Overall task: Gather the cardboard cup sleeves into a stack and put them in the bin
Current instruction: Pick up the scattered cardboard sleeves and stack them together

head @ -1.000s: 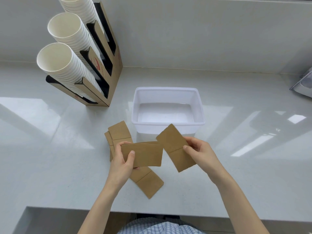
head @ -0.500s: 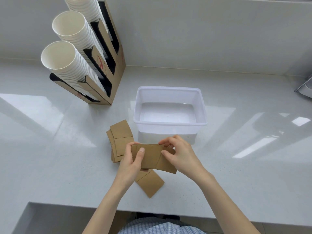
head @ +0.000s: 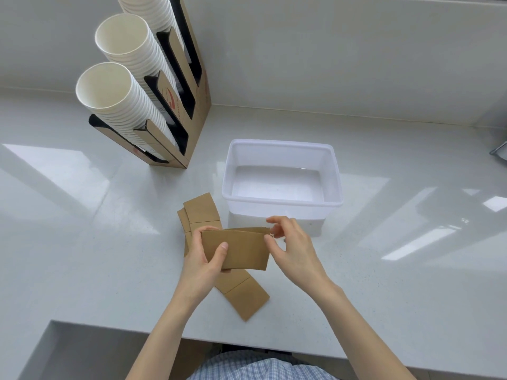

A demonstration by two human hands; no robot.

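My left hand [head: 203,258] grips a small stack of brown cardboard sleeves [head: 241,249], thumb across the front, held above the counter. My right hand [head: 291,249] is at the stack's right end, fingertips touching its edge, fingers spread. More sleeves [head: 200,212] lie flat on the counter behind my left hand, partly hidden by it. Another flat sleeve [head: 242,296] lies below the held stack. The white plastic bin [head: 282,150] stands just behind my hands with nothing in it.
A cardboard cup holder [head: 192,86] with stacks of white paper cups [head: 109,89] stands at the back left. The white counter's front edge [head: 109,326] runs close below the lowest sleeve. A metal object [head: 500,153] shows at the far right edge.
My right hand brought its sleeve onto the one in my left hand, and the two now sit together as one stack. My right hand has loosened to the stack's right edge.
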